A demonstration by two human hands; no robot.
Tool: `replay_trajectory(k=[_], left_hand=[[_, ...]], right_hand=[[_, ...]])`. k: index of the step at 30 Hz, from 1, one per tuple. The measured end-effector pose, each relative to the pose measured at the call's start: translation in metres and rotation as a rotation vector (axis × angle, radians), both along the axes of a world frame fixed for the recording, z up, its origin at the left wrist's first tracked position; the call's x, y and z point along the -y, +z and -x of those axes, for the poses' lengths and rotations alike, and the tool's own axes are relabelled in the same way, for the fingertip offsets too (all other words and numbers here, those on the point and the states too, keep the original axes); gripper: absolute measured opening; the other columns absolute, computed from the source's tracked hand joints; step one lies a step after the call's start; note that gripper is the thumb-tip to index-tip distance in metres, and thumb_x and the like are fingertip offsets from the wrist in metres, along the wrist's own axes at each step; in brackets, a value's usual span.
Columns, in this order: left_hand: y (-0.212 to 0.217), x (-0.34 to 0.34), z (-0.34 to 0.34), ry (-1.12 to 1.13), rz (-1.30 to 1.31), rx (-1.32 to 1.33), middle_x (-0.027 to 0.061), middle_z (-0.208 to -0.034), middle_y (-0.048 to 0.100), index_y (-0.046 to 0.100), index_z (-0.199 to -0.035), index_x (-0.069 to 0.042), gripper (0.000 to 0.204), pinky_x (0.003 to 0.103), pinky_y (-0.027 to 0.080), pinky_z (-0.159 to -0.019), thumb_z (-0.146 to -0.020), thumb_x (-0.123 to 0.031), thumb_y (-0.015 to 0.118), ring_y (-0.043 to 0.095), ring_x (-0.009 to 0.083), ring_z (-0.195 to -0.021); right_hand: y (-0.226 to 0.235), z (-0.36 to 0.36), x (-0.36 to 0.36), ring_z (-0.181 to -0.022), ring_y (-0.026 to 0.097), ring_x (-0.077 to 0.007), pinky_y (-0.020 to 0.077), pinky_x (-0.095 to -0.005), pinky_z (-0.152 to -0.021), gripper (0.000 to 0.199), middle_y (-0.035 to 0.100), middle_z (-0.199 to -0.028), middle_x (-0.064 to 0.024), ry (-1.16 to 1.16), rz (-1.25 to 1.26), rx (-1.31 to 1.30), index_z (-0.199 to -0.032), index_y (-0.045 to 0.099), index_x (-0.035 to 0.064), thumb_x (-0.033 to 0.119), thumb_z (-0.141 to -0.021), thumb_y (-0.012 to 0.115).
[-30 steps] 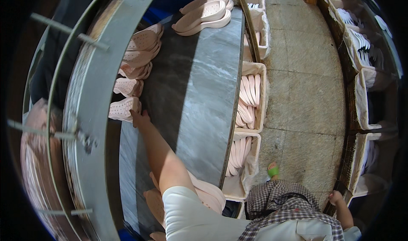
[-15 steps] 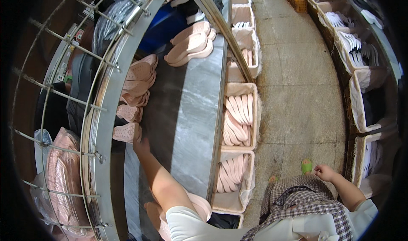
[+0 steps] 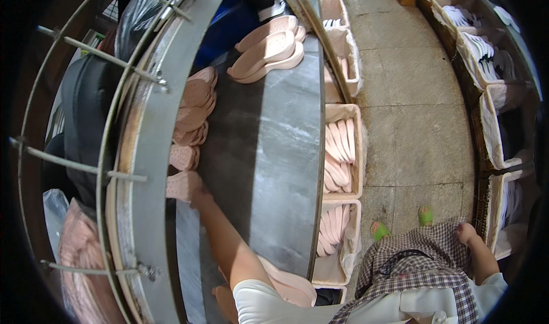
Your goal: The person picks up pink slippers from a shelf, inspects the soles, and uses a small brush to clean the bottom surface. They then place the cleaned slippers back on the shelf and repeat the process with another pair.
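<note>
Crates (image 3: 343, 152) of insoles stand right of the table (image 3: 274, 152).

Floor (image 3: 412, 135): grey stone tiles, lit evenly.
Worktable (image 3: 274, 152): long, grey metal top.
Frame (image 3: 137, 169): curved steel rim with rods.
Right edge: cloth-lined crates (image 3: 497, 124) in row.

- a white short-sleeved top (image 3: 269, 304) covers the shoulders, its sleeve ending above the elbow at about 6 o'clock.
- a checked garment (image 3: 420, 267) in dark brown, pink and white hangs below the waist, toward 5 o'clock.
- bright green open sandals (image 3: 380, 230) are on both feet.
- both forearms are bare.
</note>
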State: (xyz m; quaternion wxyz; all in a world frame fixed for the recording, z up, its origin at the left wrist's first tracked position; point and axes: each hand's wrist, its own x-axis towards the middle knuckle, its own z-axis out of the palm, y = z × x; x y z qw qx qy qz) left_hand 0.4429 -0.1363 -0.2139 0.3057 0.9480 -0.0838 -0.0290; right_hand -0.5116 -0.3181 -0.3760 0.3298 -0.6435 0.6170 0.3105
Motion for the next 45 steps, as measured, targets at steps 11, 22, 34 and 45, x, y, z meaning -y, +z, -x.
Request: replay_trajectory(k=[11, 22, 34, 45], left_hand=[[0.141, 0.05, 0.38, 0.123, 1.145, -0.848, 0.0259, -0.113, 0.051, 0.04, -0.118, 0.011, 0.029, 0.04, 0.052, -0.094, -0.09, 0.008, 0.039, 0.057, 0.0344, -0.103], [0.158, 0.12, 0.667, -0.257, 1.055, -1.261, 0.0213, -0.129, 0.045, 0.015, -0.144, -0.008, 0.078, 0.039, 0.054, -0.085, -0.083, -0.001, 0.063, 0.058, 0.0319, -0.106], [0.106, 0.211, 0.652, -0.207, 0.83, -1.03, 0.0136, -0.105, 0.063, 0.048, -0.124, 0.005, 0.039, 0.033, 0.054, -0.074, -0.097, -0.023, 0.047, 0.065, 0.0208, -0.087], [0.034, 0.197, 0.675, -0.135, 0.743, -1.381, 0.0161, -0.111, 0.062, 0.05, -0.122, 0.004, 0.04, 0.037, 0.054, -0.081, -0.1, -0.028, 0.041, 0.064, 0.0243, -0.097]], right_hand=[[0.099, -0.284, 0.071, -0.1, 0.058, -0.0174, 0.0483, -0.0319, -0.085, 0.044, 0.06, -0.106, -0.0077, -0.067, -0.24, 1.383, -0.125, 0.049, 0.0055, 0.016, -0.086, 0.064], [0.231, -0.252, 0.117, -0.125, 0.046, -0.0268, 0.0373, -0.0425, -0.106, 0.079, 0.043, -0.139, -0.0147, -0.643, -1.306, 1.736, -0.145, 0.024, 0.0081, 0.059, -0.088, 0.044], [0.263, -0.168, 0.147, -0.121, 0.049, -0.0297, 0.039, -0.0494, -0.1, 0.077, 0.048, -0.136, -0.0146, -0.668, -1.403, 1.304, -0.139, 0.038, 0.0081, 0.065, -0.089, 0.027], [0.223, -0.145, 0.15, -0.122, 0.04, -0.0364, 0.0348, -0.0611, -0.094, 0.083, 0.037, -0.139, -0.0135, -0.884, -1.4, 0.905, -0.139, 0.037, 0.0164, 0.076, -0.082, 0.026]])
